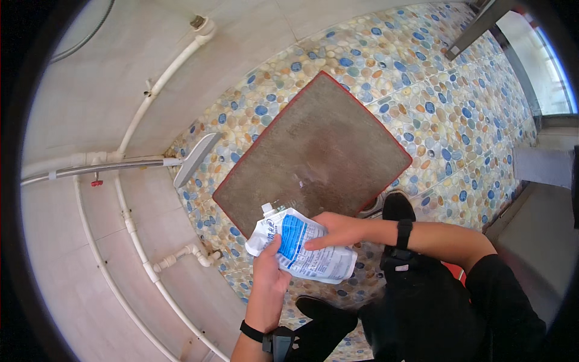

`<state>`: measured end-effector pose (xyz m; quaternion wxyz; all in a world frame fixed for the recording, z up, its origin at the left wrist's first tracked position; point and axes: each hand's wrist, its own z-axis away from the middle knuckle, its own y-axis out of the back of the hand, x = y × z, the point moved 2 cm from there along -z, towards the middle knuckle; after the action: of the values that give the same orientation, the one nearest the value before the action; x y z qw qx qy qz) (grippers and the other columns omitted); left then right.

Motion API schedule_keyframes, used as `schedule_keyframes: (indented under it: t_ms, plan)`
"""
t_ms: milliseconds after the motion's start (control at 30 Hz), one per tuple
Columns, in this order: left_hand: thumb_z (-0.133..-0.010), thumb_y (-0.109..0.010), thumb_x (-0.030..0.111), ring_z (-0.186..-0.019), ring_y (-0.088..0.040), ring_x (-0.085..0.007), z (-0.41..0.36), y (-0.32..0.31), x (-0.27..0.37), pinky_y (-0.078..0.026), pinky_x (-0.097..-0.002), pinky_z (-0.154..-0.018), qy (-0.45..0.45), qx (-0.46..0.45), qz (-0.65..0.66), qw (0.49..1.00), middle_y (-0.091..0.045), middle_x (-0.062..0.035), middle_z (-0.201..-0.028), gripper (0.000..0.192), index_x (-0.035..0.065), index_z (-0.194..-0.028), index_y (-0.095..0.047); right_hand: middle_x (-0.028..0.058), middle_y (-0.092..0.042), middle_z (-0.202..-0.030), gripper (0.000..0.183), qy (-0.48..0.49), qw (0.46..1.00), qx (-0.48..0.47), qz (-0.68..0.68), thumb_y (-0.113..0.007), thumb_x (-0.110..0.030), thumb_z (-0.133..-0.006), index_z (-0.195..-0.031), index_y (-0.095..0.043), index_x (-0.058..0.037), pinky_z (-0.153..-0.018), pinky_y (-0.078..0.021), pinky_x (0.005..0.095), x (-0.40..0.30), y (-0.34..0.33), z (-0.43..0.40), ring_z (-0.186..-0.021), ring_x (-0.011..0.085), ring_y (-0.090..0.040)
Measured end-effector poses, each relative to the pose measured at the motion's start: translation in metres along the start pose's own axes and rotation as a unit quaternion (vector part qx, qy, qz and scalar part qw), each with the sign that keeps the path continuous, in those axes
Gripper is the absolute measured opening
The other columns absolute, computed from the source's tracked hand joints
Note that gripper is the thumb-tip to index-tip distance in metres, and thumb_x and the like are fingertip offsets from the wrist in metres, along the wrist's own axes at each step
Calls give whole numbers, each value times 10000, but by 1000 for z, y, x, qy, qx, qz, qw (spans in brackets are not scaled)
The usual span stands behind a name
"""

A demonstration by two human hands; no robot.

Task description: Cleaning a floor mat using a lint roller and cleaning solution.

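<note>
Both hands hold a white and blue spouted refill pouch (312, 260) that bears writing. My left hand (271, 269) grips its lower left edge, thumb on the front. My right hand (334, 231) holds the upper right edge, thumb lying across the printed face. The pouch's white spout (268, 208) points away from me over the near corner of a grey-brown floor mat (334, 135) with a red border. Small pale patches of liquid or foam show on the mat beyond the spout. Whether the spout is capped is hard to tell.
A long-handled floor brush or squeegee (197, 159) leans at the left. White pipes (140, 246) run along the tiled wall, with a red-handled valve (97, 183). A floor drain (373, 207) shows by my shoe (398, 210). Pebble-pattern tiles (448, 117) cover the floor.
</note>
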<state>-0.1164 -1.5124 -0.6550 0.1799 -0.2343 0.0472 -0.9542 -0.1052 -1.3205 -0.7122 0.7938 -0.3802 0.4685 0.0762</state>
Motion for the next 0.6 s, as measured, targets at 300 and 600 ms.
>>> schedule_keyframes:
  t_ms: [300,600]
  plan:
    - [-960,-496,1,-1021,-652,-299,-28,13,-13,-551,-465,-876,-21,38,-8,999,-631,-163,-1152,311,7,-1271,-514,115,-710,-1055,451,-121,984,65,-110,-657,-375,-930,-1169,-660,7,-805,-537,324,35,-12,-3,-900,175,-680]
    - [-974,-492,13,-1056,-641,-297,-26,11,-4,-548,-459,-883,-42,46,-11,998,-611,-168,-1203,354,6,-1327,-468,134,-707,-1060,474,-62,995,72,-9,-633,-408,-937,-1170,-654,4,-799,-534,336,37,-7,-13,-912,202,-685]
